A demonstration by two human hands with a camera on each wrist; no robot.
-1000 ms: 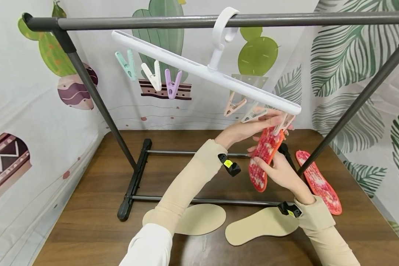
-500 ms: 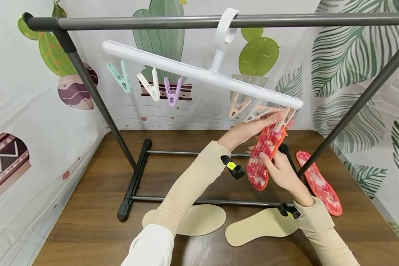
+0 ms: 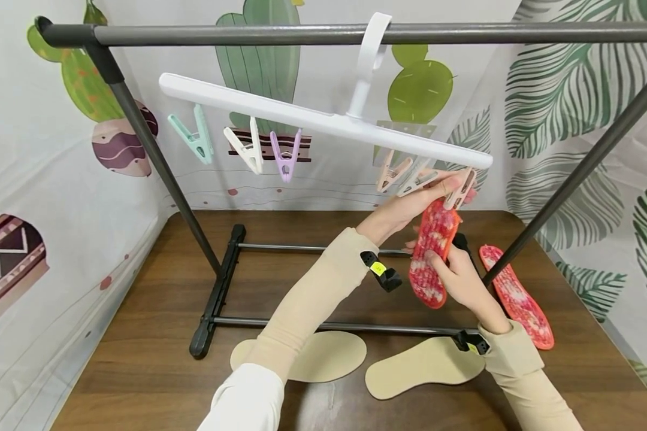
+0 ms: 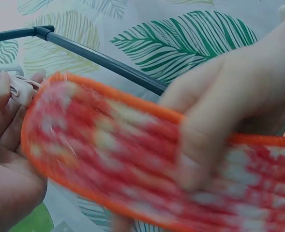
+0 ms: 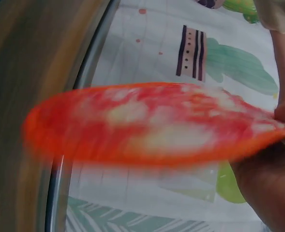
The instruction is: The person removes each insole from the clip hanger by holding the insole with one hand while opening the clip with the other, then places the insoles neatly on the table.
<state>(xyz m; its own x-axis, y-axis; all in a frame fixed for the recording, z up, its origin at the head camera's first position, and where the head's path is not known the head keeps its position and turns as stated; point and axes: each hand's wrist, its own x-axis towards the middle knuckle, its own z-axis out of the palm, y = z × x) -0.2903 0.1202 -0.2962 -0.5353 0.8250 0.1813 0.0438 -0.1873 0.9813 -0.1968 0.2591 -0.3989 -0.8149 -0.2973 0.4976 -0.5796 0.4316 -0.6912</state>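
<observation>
My left hand (image 3: 396, 211) pinches the pale pink clip (image 3: 460, 189) at the low right end of a white hanger (image 3: 302, 117). Its fingertips are partly hidden behind the clips. The clip's lower end meets the top of a red and white, orange-edged insole (image 3: 434, 254). In the left wrist view, the clip (image 4: 22, 92) touches the insole's rim; whether it bites cannot be told. My right hand (image 3: 460, 278) grips the insole's middle, thumb in front and fingers behind. A matching insole (image 3: 517, 299) lies on the table at the right.
The hanger hooks over a dark metal rack bar (image 3: 221, 36), tilted down to the right. From it also hang mint (image 3: 196, 137), white (image 3: 248, 149), purple (image 3: 287, 157) and other pale clips. Beige insoles (image 3: 420, 366) lie on the wooden table (image 3: 140, 371) in front.
The hanger's left end has dropped and its right end has risen slightly, so it tilts less. The insole's lower end has swung a little to the right with my right hand.
</observation>
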